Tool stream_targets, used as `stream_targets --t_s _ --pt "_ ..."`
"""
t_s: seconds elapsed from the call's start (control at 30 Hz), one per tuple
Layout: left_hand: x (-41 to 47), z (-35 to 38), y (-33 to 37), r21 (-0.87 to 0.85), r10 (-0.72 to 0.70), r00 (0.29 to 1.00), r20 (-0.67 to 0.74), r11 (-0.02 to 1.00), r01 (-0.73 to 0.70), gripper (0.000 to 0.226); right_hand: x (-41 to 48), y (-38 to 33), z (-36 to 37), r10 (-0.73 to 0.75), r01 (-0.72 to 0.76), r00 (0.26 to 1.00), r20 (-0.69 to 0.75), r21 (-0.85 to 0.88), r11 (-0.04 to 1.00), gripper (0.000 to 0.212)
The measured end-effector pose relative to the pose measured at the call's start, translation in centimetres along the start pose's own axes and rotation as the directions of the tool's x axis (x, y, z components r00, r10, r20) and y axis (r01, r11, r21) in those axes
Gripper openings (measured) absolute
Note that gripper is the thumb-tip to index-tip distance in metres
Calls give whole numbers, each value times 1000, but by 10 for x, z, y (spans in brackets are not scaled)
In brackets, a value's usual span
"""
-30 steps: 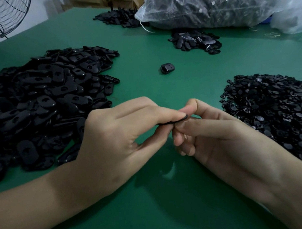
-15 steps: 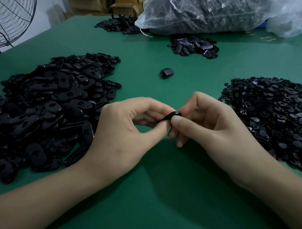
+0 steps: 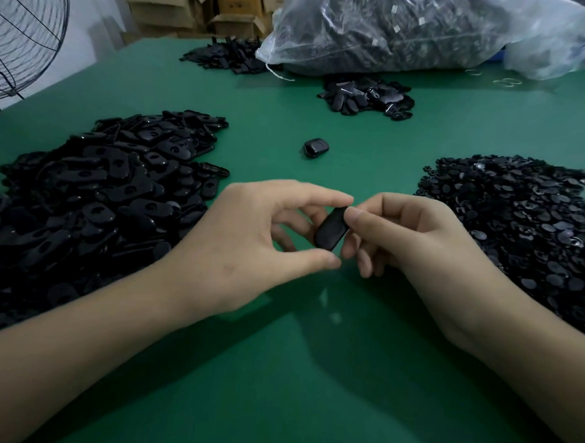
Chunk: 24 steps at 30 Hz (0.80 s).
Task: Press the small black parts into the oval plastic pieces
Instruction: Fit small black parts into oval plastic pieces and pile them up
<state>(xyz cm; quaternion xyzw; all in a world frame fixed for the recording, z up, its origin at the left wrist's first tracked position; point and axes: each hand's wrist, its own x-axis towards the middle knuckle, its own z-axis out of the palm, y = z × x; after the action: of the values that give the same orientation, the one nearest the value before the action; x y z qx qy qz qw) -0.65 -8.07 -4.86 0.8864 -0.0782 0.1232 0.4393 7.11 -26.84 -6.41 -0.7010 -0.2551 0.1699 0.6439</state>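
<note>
We work over a green table mat (image 3: pixel 278 386). Out beyond the left knuckles spreads the big heap of flat black oval plastic pieces (image 3: pixel 86 197). Beyond the right knuckles lies the heap of small round black plastic parts (image 3: pixel 516 229). Between them the left hand (image 3: pixel 250 249) and right hand (image 3: pixel 416 239) meet fingertip to fingertip above the mat. The left forefinger (image 3: pixel 331 198) and thumb (image 3: pixel 316 258) are spread apart and pinch a single black oval plastic piece (image 3: pixel 330 231) by its two ends. The right thumb (image 3: pixel 361 217) presses near the forefinger end, with the right fingers curled behind the piece.

The risk, as we judge it, is in the grip. It sits only at tips and edges, so an off-centre push could make the piece pivot or spring out and drop among the heaps. A small part sitting crooked in its hole could also jam under pressure.

We cannot tell whether a small part is seated. The face turned toward us is plain, faintly glossy and rounded at both ends, and it is tilted between the fingertips with no hole showing.
</note>
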Motion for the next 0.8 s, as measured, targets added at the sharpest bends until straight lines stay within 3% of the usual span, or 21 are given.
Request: stream_targets --t_s 0.13,0.2,0.3,0.47,0.57,0.67,0.73,0.8 --pt "28 -13 1 81 26 997 66 996 -31 52 2 1 -2 34 -26 997 -71 112 993 10" --pt "50 -18 -9 131 31 1000 6 991 -31 51 4 2 -5 36 -21 989 -144 104 994 15" --pt "89 -16 -29 281 0 996 -88 959 24 46 5 4 -9 -21 20 982 -188 -10 1000 18" --pt "137 3 -59 485 -75 995 -71 869 100 46 6 7 -10 -80 58 983 -164 -131 990 19" --pt "154 5 -68 527 -101 991 -89 839 133 43 6 7 -13 -107 80 981 -162 -167 983 17" --pt "159 1 -70 587 -125 990 -72 797 143 54 7 6 -16 -132 95 973 -187 -195 976 13" --pt "158 -8 -67 622 -137 989 -51 771 139 61 7 4 -19 -178 122 963 -202 -264 957 10" --pt "155 -25 -61 640 -166 985 -38 754 152 54 9 1 -24 -243 150 947 -211 -381 912 6"
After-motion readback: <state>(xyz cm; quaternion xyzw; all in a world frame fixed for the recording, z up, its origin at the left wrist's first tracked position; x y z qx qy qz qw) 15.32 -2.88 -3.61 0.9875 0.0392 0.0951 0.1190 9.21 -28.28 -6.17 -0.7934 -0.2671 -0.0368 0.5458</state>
